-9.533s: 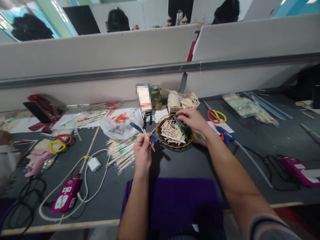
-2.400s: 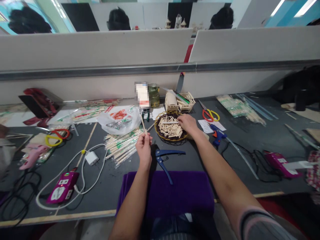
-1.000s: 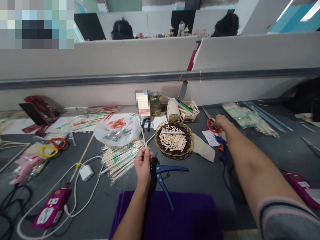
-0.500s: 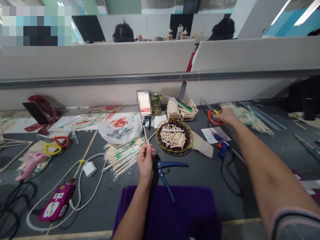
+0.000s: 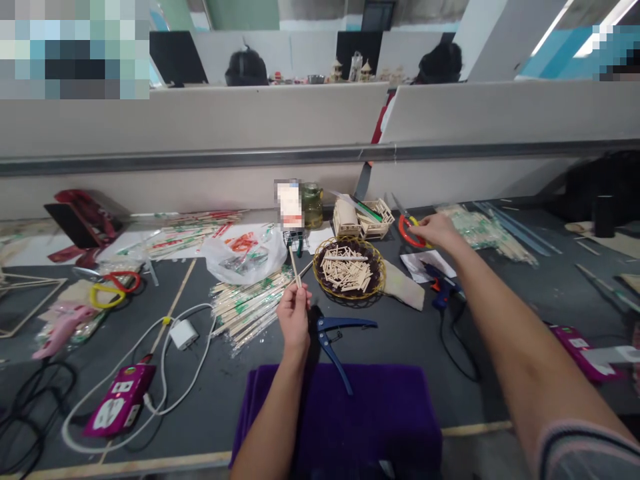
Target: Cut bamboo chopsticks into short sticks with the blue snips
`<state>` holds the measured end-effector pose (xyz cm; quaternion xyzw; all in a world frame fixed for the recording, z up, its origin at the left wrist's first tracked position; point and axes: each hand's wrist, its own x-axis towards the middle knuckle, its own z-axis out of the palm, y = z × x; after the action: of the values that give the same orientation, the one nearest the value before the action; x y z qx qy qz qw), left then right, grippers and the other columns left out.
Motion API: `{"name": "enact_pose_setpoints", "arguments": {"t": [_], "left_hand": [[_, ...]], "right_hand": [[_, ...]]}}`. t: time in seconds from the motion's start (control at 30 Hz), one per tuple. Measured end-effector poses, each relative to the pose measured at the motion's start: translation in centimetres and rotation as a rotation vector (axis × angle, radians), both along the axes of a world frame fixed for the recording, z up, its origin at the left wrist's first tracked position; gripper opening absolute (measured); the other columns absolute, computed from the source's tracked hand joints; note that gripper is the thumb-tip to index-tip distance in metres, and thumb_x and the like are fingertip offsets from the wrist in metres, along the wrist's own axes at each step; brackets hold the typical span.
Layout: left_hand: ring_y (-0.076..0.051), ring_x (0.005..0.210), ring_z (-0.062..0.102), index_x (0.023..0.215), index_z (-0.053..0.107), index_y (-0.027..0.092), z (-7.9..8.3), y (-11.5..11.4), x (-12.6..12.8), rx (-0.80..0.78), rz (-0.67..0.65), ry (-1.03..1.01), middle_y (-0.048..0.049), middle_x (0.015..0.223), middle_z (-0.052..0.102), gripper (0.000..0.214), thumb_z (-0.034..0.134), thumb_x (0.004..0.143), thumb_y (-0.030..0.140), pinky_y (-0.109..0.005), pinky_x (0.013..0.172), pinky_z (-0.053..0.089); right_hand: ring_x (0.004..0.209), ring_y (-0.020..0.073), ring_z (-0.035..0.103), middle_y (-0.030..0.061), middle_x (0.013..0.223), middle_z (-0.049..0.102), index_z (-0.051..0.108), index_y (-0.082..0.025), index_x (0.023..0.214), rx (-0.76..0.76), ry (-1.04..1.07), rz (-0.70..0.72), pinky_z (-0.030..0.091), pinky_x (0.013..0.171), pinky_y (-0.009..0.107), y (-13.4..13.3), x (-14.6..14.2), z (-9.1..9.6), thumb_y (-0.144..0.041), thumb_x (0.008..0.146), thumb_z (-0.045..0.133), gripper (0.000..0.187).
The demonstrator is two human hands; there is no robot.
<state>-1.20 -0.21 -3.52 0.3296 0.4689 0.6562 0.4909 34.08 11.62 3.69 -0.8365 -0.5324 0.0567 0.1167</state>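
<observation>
My left hand (image 5: 294, 317) is closed around thin pale wooden sticks (image 5: 294, 267), which point up and away from me. My right hand (image 5: 440, 232) reaches to the back right, its fingers closed on the red and yellow handles of the scissors (image 5: 403, 231). The scissor blades point away toward the partition. Blue-handled cutters (image 5: 345, 327) lie just right of my left hand. Beyond them, a woven basket (image 5: 320, 285) holds many short cut sticks. A blue glue gun (image 5: 441, 293) rests below my right forearm.
Wrapped sticks (image 5: 245, 310) and a plastic bag (image 5: 215, 267) lie left of my left hand. Small wooden models (image 5: 345, 217) and a glass jar (image 5: 313, 207) stand behind the basket. A purple cloth (image 5: 380, 413) covers the front edge. A white cable (image 5: 120, 350) loops at left.
My right hand and the scissors have shifted slightly left. My left hand still holds the wooden sticks in nearly the same place, and the whole view has turned a little.
</observation>
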Motion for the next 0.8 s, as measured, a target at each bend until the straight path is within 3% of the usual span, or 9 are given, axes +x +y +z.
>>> {"name": "enact_pose_setpoints", "arguments": {"t": [0.27, 0.43, 0.6, 0.8], "left_hand": [[-0.005, 0.052, 0.047, 0.083, 0.065, 0.015, 0.3, -0.2, 0.2, -0.007, -0.008, -0.015, 0.0007, 0.065, 0.059, 0.038, 0.073, 0.07, 0.05, -0.017, 0.051, 0.037], [-0.006, 0.053, 0.047, 0.084, 0.066, 0.015, 0.3, -0.3, 0.3, -0.013, -0.028, 0.016, 0.0004, 0.065, 0.059, 0.038, 0.072, 0.071, 0.05, -0.017, 0.051, 0.038], [-0.006, 0.053, 0.047, 0.084, 0.065, 0.016, 0.3, -0.4, 0.0, -0.019, -0.008, 0.01, 0.001, 0.066, 0.059, 0.037, 0.072, 0.072, 0.05, -0.017, 0.051, 0.037], [-0.005, 0.054, 0.048, 0.084, 0.066, 0.015, 0.5, -0.6, 0.3, -0.034, -0.023, -0.012, 0.001, 0.066, 0.059, 0.037, 0.072, 0.072, 0.05, -0.016, 0.052, 0.038]], "right_hand": [[0.062, 0.0185, 0.059, 0.0055, 0.064, 0.066, 0.071, -0.017, 0.071, 0.005, -0.033, 0.054, 0.036, 0.053, 0.025, -0.4, -0.3, 1.2, -0.042, 0.072, 0.061, 0.027], [0.064, 0.0178, 0.059, 0.006, 0.067, 0.068, 0.071, -0.016, 0.072, -0.004, -0.057, 0.17, 0.034, 0.053, 0.024, 1.1, -3.0, 1.7, -0.041, 0.071, 0.062, 0.027], [0.063, 0.0191, 0.059, 0.0081, 0.062, 0.065, 0.071, -0.014, 0.069, -0.068, -0.075, 0.195, 0.034, 0.053, 0.026, 2.8, -5.0, 1.7, -0.039, 0.072, 0.061, 0.027], [0.068, 0.0208, 0.059, 0.0092, 0.068, 0.067, 0.069, -0.015, 0.07, -0.035, -0.132, 0.166, 0.034, 0.055, 0.027, 0.8, -1.3, 1.1, -0.039, 0.074, 0.061, 0.025]]}}
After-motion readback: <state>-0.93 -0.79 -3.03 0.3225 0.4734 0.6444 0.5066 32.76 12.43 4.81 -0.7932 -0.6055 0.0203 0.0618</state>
